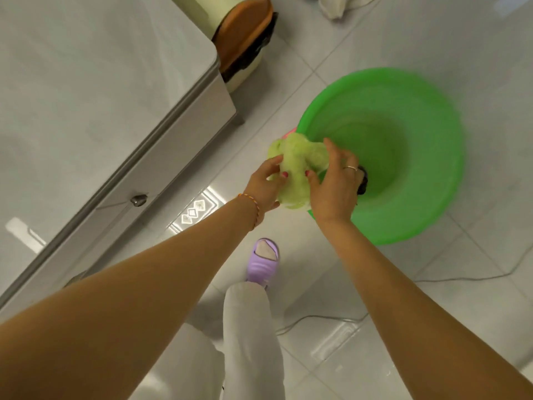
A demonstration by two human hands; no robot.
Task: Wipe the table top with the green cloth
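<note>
A crumpled light green cloth [298, 166] hangs between both hands, above the floor at the left rim of a green basin. My left hand [264, 187] grips its left side and my right hand [334, 186] grips its right side, a ring on one finger. The glossy grey table top [86, 90] fills the upper left, apart from the cloth, with a drawer knob [139, 200] on its front.
A big green plastic basin [403, 145] stands on the tiled floor at right, with a dark object at its inner wall behind my right hand. A bin with an orange lid [245, 36] sits behind the table. Cables [461, 277] trail across the floor. My purple slipper [264, 262] is below the hands.
</note>
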